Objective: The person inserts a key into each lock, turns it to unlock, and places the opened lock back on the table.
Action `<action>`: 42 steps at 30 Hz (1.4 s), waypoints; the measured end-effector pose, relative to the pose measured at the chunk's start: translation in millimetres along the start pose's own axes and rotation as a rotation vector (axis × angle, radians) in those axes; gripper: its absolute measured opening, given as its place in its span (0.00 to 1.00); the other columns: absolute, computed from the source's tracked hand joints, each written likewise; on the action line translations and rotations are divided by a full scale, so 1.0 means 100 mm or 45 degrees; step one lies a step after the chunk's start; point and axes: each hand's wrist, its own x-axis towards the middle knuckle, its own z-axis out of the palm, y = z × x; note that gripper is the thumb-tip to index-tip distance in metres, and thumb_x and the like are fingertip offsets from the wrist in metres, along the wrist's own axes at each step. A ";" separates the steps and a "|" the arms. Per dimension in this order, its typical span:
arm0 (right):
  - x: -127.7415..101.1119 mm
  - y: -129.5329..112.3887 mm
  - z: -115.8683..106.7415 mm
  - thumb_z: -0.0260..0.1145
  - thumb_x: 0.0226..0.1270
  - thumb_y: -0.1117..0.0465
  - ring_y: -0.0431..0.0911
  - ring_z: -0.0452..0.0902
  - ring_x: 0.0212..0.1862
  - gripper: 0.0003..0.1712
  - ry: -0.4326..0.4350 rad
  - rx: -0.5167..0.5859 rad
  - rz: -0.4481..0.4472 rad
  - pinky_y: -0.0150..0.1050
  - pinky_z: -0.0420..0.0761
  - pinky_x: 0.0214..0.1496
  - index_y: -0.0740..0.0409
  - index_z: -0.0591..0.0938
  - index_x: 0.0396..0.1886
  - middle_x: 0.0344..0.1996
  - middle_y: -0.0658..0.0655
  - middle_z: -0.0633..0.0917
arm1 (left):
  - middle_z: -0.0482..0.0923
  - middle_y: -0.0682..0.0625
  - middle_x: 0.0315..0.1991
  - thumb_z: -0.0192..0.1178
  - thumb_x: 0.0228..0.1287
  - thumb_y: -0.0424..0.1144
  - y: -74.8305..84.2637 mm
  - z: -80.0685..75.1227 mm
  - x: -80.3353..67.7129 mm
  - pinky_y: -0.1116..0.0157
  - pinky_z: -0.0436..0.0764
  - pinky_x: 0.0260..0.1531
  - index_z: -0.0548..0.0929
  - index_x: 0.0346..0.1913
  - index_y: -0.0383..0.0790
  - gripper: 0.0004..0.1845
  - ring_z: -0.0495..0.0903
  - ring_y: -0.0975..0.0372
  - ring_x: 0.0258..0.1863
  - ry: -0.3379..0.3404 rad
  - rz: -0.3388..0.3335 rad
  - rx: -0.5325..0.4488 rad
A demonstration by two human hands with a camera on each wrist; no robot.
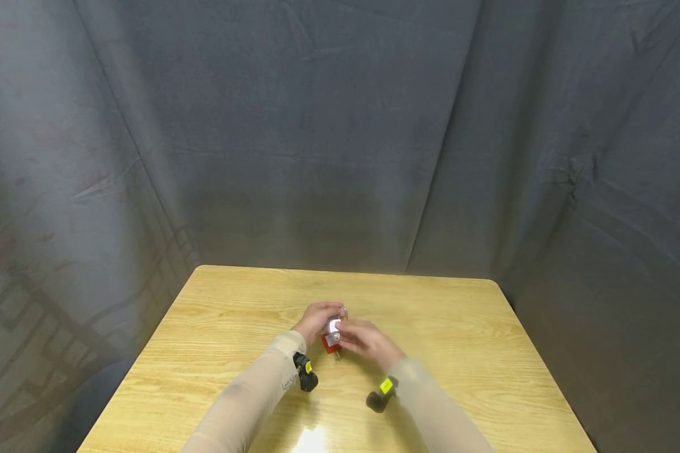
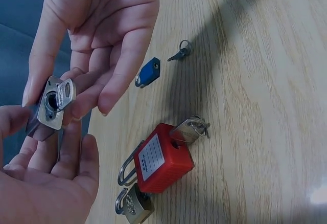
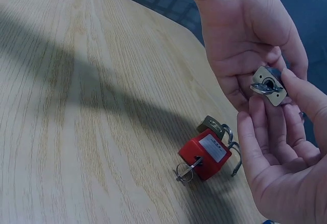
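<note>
One lock (image 2: 50, 112) was up above the counter (image 1: 459, 327), its keyhole facing the wrist cameras. The left grip (image 1: 317, 316) and the right grip (image 1: 365, 340) both held it, narrow, thumbs on the body and fingers curled behind. Its key (image 2: 66, 94) stood at the keyhole with the bow sticking out; how far the blade had gone in, I could not tell. Nor could I tell, so small in the head view, whether the shackle was latched.

The key worried me most. Fingers crowded the bow, and I judged that a roll of the body could push it sideways and make the blade bind. If it was only partly seated, a tilt might have let it drop. The body looked smooth, so either grip letting go before the other had the weight could cause a slip.

A fall would likely have struck the red lock (image 2: 166, 160), which lay below with its own ringed key (image 2: 196, 128) jutting out, easy to bend or knock. The brass lock (image 2: 137, 206) lay just beside it, likely to be jostled too. Farther right were the blue lock (image 2: 149, 71) and, near it, a loose key (image 2: 179, 54); with three keys about, a dropped one could be mixed up.
</note>
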 end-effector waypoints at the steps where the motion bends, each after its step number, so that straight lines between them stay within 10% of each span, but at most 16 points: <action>1: 0.00 0.00 0.00 0.64 0.66 0.61 0.49 0.82 0.50 0.29 0.002 0.001 0.000 0.44 0.76 0.62 0.72 0.70 0.62 0.49 0.62 0.84 | 0.80 0.38 0.54 0.58 0.66 0.39 0.00 -0.01 0.00 0.57 0.75 0.59 0.76 0.59 0.29 0.22 0.79 0.51 0.54 -0.012 -0.002 -0.004; 18: -0.02 0.03 -0.02 0.65 0.65 0.62 0.51 0.81 0.52 0.25 0.035 0.024 -0.010 0.40 0.80 0.57 0.70 0.73 0.58 0.44 0.58 0.84 | 0.76 0.32 0.58 0.43 0.75 0.36 -0.13 -0.47 -0.01 0.54 0.78 0.55 0.70 0.64 0.26 0.21 0.82 0.49 0.52 0.092 -0.138 0.025; 30: -0.02 0.06 -0.02 0.66 0.64 0.63 0.50 0.82 0.49 0.26 0.019 0.096 -0.004 0.44 0.78 0.60 0.69 0.72 0.58 0.43 0.58 0.85 | 0.81 0.35 0.48 0.44 0.74 0.35 -0.33 -0.88 -0.02 0.60 0.80 0.43 0.71 0.60 0.24 0.20 0.82 0.63 0.31 0.184 -0.218 0.167; 42: -0.19 0.02 -0.13 0.62 0.68 0.62 0.59 0.75 0.59 0.21 -0.080 -0.108 -0.217 0.46 0.73 0.65 0.71 0.74 0.56 0.54 0.67 0.79 | 0.82 0.37 0.47 0.42 0.74 0.34 -0.28 -0.90 -0.11 0.60 0.80 0.43 0.73 0.59 0.26 0.19 0.83 0.60 0.34 0.180 -0.256 0.221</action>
